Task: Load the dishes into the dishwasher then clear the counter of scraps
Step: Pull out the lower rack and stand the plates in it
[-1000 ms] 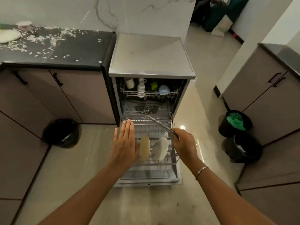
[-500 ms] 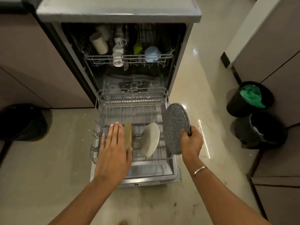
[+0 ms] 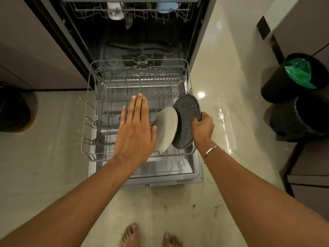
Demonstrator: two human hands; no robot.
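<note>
Speckled dark plate (image 3: pixel 185 120) stands on edge at the right side of the lower rack (image 3: pixel 140 78), just beside the pale plate (image 3: pixel 166 129). Right hand (image 3: pixel 203 129) grips its right rim, fingers curled. Left hand (image 3: pixel 135 129) lies flat, fingers straight, over the rack's middle. Lower edge possibly seated; tines hidden.

I am in a home kitchen. Evidence follows.

A floor-standing dishwasher (image 3: pixel 138 49) is open in front of me. Its lower rack (image 3: pixel 88 111) is drawn out over the dropped door. A pale plate (image 3: pixel 166 129) sits on edge in it, with a dark speckled plate (image 3: pixel 187 118) just beside. The upper rack (image 3: pixel 135 10) carries a blue cup (image 3: pixel 166 5) and a white patterned cup (image 3: pixel 114 11).

Flat-fronted cabinets (image 3: pixel 35 50) adjoin the machine on the left. The floor (image 3: pixel 44 166) is glossy pale tile. A black bin with a green liner (image 3: pixel 295 75) stands on it to the right, a second black bin (image 3: pixel 300 118) just beside it. My feet (image 3: pixel 131 234) are bare.
</note>
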